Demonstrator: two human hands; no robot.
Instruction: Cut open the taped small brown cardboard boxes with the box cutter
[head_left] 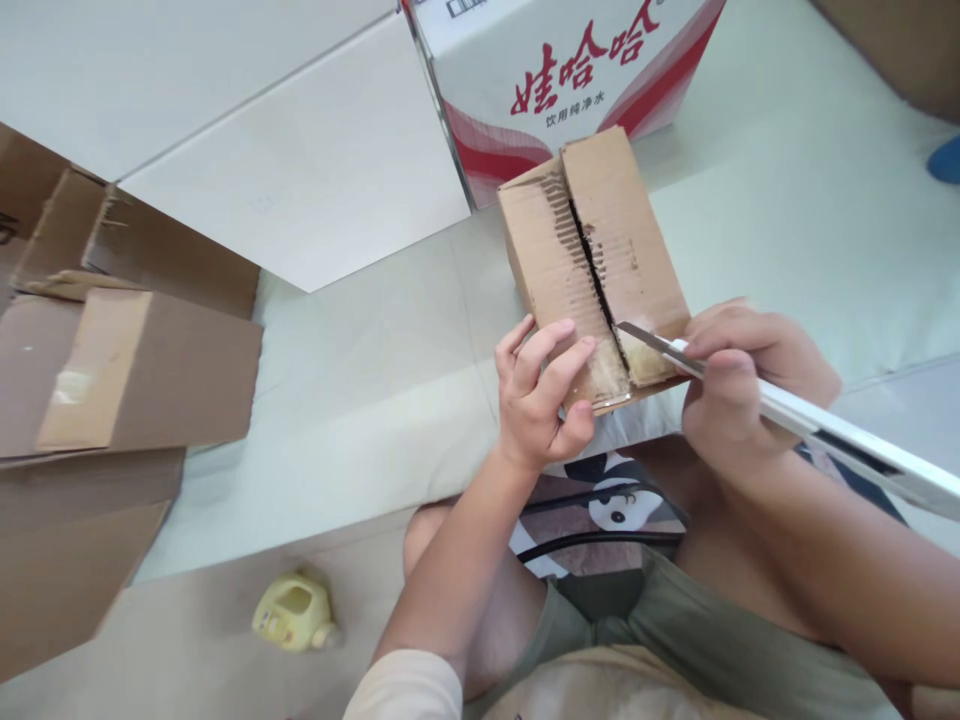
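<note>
A small brown cardboard box [619, 215] lies on the pale green cloth with a dark gap running between its two top flaps. Torn, ribbed patches line the gap, and scraps of clear tape cling to the near end. My left hand [544, 390] grips the box's near left corner, fingers bent over the left flap and thumb at the near edge. In my right hand [750, 375] is a white utility knife [847, 440] with its blade out. The blade's tip is at the gap, close to the near end; whether it reaches inside cannot be seen.
Behind the box stands a white carton with red lettering [487, 100], beside a large white box [315, 190]. Brown cardboard boxes [187, 380] fill the left. A yellow plastic container [296, 610] is on the floor. The pale green cloth [360, 390] covers the surface.
</note>
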